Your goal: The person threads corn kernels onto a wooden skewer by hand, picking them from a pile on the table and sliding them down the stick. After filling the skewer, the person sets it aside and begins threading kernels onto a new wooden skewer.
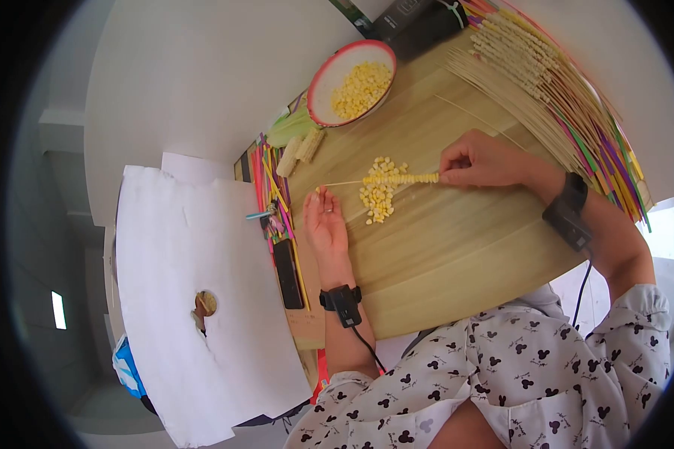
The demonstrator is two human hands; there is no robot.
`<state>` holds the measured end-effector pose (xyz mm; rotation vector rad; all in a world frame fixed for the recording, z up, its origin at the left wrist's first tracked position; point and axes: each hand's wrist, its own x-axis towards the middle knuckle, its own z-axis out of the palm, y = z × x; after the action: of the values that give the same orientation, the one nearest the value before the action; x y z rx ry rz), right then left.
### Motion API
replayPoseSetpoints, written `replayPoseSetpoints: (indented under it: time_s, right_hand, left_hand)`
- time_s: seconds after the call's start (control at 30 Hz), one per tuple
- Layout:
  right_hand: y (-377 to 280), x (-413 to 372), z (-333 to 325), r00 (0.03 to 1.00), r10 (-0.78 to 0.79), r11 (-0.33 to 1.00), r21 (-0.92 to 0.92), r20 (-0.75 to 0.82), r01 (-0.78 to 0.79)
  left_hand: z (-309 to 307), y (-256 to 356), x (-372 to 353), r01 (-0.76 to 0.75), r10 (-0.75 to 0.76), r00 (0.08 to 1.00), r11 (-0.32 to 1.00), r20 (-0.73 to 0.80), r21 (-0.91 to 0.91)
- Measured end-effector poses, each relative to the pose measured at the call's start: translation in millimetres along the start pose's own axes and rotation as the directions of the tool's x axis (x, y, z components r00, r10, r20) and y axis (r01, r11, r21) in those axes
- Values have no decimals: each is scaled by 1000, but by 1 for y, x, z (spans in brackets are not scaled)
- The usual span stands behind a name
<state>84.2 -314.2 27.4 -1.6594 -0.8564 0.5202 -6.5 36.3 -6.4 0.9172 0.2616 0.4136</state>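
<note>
My right hand [481, 159] grips a thin wooden skewer [343, 183] at its right end. Yellow corn kernels [401, 179] are threaded in a row along the skewer, while its left stretch is bare. My left hand [326, 224] is palm up, its fingertips pinched at the skewer's bare tip on a small yellow bit that looks like a corn kernel [318, 189]. Beneath the skewer, a loose pile of corn kernels [378, 200] lies on the wooden table [457, 247].
A red-rimmed bowl [314, 93] of kernels stands at the back, near stripped corn cobs [308, 147] and a green husk [292, 127]. Skewers, some threaded [513, 56], lie at the right with coloured sticks [610, 165]. A phone [287, 274] and more coloured sticks [266, 176] line the left edge.
</note>
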Motion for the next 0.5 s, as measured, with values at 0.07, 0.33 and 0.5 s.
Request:
replayPoseSetpoints:
  time_s: [0.07,0.33,0.5]
  right_hand:
    - [0,0,0,1000,2,1000,11,7,-2]
    - [2,0,1,999,-25,1000,9,26,24]
    - [3,0,1,999,-15,1000,-11,29,15]
  left_hand:
    - [-1,-2,1,30,-28,999,998,40,-55]
    - [2,-6,0,56,-50,997,994,66,-91]
    - [3,-6,0,61,-54,996,993,66,-100]
